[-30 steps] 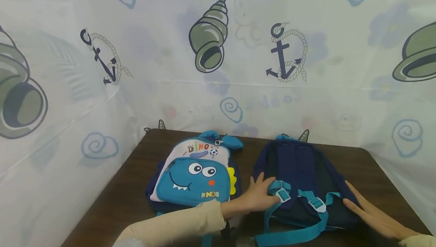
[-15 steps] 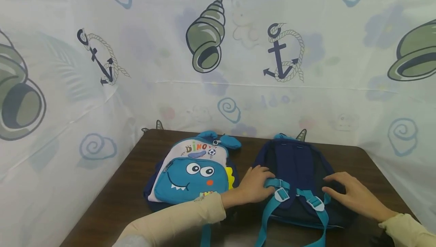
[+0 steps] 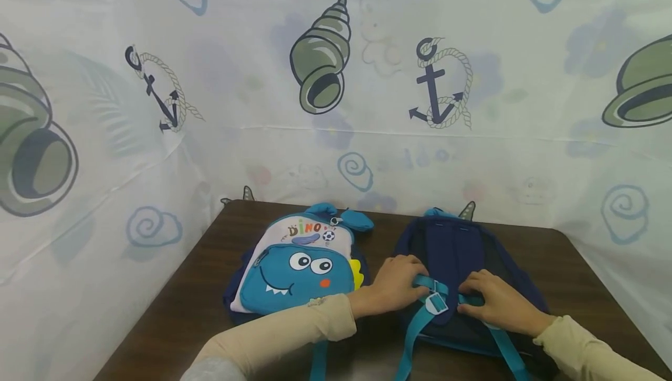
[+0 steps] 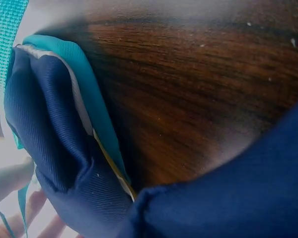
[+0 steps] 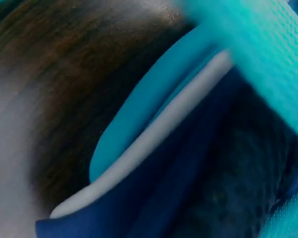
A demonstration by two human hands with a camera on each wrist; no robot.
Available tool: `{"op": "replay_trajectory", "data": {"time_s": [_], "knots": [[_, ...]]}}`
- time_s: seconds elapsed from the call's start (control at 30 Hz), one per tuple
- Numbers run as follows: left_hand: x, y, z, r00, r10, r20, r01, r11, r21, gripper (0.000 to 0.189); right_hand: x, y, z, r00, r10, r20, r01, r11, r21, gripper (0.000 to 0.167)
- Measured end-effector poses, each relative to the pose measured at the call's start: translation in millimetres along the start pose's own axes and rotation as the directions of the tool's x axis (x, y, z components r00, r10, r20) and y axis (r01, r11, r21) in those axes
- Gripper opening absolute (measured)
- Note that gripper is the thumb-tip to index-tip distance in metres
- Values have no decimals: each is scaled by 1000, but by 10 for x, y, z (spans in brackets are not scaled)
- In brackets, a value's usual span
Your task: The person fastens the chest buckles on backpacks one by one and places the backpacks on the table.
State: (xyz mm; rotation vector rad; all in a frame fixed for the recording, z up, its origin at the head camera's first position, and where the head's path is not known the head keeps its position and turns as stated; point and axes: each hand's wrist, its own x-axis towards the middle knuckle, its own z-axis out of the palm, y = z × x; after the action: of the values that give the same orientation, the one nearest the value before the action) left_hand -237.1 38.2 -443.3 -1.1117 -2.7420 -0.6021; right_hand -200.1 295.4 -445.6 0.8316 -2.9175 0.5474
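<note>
A navy backpack [image 3: 455, 241] lies back side up on the right of the table, its two teal webbing straps with white buckles showing. At the left strap [image 3: 436, 285], just above its buckle [image 3: 436, 304], my left hand [image 3: 396, 285] pinches the webbing. My right hand [image 3: 499, 302] has thumb and fingers about the right strap [image 3: 475, 299] and covers that buckle. In the left wrist view, fingers [image 4: 12, 183] show beside the bag's navy side [image 4: 54, 124]. The right wrist view has a teal strap [image 5: 258, 54] crossing over the bag's grey piping [image 5: 144, 144].
To the left lies a second backpack [image 3: 299, 276], front up, with a blue dinosaur face and yellow spikes; my left forearm crosses its lower edge. Both rest on a dark wooden table [image 3: 184, 299]. A patterned white curtain [image 3: 378, 153] surrounds the table's back and sides.
My right hand has moved left from the backpack's right edge onto the right strap. My left hand stays at the left strap. The loose strap ends now hang toward the table's front.
</note>
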Motion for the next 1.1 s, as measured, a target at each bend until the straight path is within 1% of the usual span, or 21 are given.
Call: {"op": "replay_trajectory", "data": {"time_s": [0.1,0.2,0.33,0.4,0.47,0.57,0.67,0.73,0.83,0.93,1.0,1.1], "knots": [[19,-1,-3,1000,16,1,-16,1000,1,23,13,-14,46,1000,13,-3,-13,1000,9,32],[31,5,10,998,55,-1,-55,998,44,22,8,-37,83,1000,15,-2,-15,1000,25,30],[41,2,32,993,116,-17,-113,986,124,23,23,-60,121,1000,14,-11,-13,999,41,24],[51,0,28,989,149,-24,-144,981,131,24,30,-64,123,1000,13,-14,-12,999,36,21],[72,2,12,983,183,-31,-179,978,106,24,28,-64,110,1000,13,-19,-12,999,30,18],[127,21,-16,971,237,-25,-237,971,24,24,23,-52,80,1000,3,-24,-3,1000,18,15],[198,67,-37,960,281,-4,-281,958,-64,27,16,-39,50,1000,-5,-22,5,1000,20,13],[238,95,-35,954,300,14,-297,949,-110,28,13,-36,42,1000,-7,-20,8,999,33,13],[272,110,-6,951,308,38,-299,942,-151,29,12,-38,37,1000,-2,-12,2,999,55,14],[277,89,42,951,305,40,-294,939,-177,30,16,-37,27,1000,11,-4,-10,998,61,14],[271,73,55,955,296,24,-286,938,-195,31,21,-35,9,1000,14,-4,-14,998,54,14],[262,62,34,967,253,-6,-246,931,-271,37,27,-18,-36,1000,30,-4,-30,999,37,14]]}}
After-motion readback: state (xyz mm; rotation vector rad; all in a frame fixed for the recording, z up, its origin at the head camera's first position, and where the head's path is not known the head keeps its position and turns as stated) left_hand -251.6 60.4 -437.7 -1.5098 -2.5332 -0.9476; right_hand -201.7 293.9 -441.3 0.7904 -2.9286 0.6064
